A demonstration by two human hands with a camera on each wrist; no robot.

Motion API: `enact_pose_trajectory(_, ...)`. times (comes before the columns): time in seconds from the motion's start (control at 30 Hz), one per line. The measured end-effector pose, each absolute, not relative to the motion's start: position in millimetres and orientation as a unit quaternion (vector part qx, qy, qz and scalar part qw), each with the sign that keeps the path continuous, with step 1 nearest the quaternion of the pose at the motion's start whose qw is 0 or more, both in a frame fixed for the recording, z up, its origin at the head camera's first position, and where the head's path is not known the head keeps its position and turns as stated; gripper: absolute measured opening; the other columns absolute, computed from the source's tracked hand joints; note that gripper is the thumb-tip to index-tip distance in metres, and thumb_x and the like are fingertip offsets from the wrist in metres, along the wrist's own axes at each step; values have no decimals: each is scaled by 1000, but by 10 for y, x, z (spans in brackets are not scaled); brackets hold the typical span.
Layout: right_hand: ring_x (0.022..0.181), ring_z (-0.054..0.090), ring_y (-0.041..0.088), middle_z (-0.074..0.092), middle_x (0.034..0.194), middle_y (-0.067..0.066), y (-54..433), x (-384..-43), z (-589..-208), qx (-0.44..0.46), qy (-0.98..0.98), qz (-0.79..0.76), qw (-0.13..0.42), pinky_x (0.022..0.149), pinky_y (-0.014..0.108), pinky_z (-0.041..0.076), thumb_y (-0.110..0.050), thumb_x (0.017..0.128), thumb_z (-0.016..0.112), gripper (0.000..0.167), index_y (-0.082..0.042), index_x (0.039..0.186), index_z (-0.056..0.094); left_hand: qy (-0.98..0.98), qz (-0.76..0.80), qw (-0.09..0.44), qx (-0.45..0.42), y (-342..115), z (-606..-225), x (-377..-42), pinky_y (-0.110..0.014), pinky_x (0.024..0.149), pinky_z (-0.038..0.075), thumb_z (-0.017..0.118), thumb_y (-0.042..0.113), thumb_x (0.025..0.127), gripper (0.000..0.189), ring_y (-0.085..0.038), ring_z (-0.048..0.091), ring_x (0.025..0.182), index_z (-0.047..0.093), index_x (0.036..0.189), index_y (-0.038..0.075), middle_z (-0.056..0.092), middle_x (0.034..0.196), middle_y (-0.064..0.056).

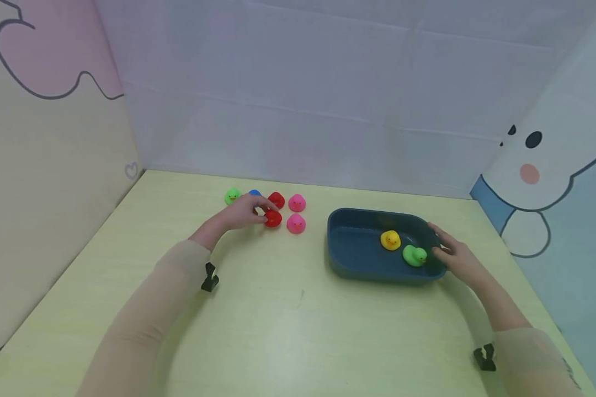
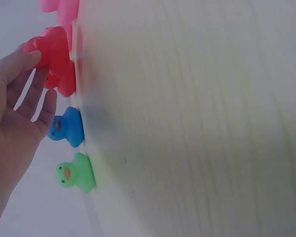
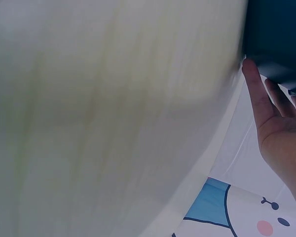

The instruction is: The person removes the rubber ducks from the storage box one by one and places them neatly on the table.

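My left hand (image 1: 241, 212) pinches a red rubber duck (image 2: 54, 49) between thumb and fingers at the front of a cluster of ducks. Behind it stands a second red duck (image 1: 276, 199). Two pink ducks, one in back (image 1: 297, 203) and one in front (image 1: 296, 224), are just right of the red ones. A blue duck (image 2: 69, 127) and a green duck (image 2: 76, 173) stand to the left, the blue one partly hidden by my hand in the head view. My right hand (image 1: 458, 260) holds the right end of a dark blue tray (image 1: 362, 270), thumb over its rim, fingers outside.
Inside the tray are a yellow duck (image 1: 390, 240) and a green duck (image 1: 415, 256). The light wooden table (image 1: 288, 331) meets a pale curtain (image 1: 303, 110) at the back, with cartoon-printed panels on both sides.
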State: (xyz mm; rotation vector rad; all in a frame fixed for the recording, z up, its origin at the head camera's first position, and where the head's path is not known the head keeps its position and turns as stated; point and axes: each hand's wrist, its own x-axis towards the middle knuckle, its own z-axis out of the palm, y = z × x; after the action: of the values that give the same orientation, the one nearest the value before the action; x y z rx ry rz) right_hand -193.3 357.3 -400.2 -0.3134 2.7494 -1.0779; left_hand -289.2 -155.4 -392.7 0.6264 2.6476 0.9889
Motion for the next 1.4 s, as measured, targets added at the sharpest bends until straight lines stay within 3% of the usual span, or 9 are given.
enact_pose_trajectory(0.3, 121, 30, 63, 16, 148, 36, 3566, -1937, -4020, -116, 920, -366, 78, 94, 64, 35, -15, 99, 43, 60, -4, 150, 14, 897, 353, 153, 216, -1537, -3996, -2903, -26, 68, 49, 65, 6, 87, 32, -25, 49, 100, 65, 119, 12, 61, 114, -7)
enact_pose_trajectory(0.8, 119, 34, 62, 17, 147, 36, 3567, -1933, -4017, -114, 922, -363, 72, 92, 64, 39, -14, 98, 42, 59, -5, 150, 15, 895, 356, 156, 219, -1529, -4039, -2940, -26, 66, 48, 66, 6, 87, 34, -24, 49, 98, 64, 119, 15, 59, 114, -5)
enact_pose_trajectory(1.17, 122, 29, 63, 15, 149, 34, 3575, -1938, -4027, -107, 922, -364, 81, 93, 65, 36, -17, 99, 42, 60, -8, 151, 13, 894, 348, 119, 255, -1469, -3858, -2865, -40, 91, 47, 68, 12, 86, 35, -29, 51, 111, 62, 121, 9, 60, 116, -8)
enact_pose_trajectory(1.4, 122, 28, 64, 14, 149, 35, 3569, -1931, -4014, -106, 922, -362, 82, 95, 65, 34, -17, 99, 42, 60, -7, 151, 13, 891, 353, 91, 272, -1386, -3696, -2779, -38, 87, 47, 68, 12, 86, 35, -27, 55, 105, 62, 120, 8, 63, 111, -9)
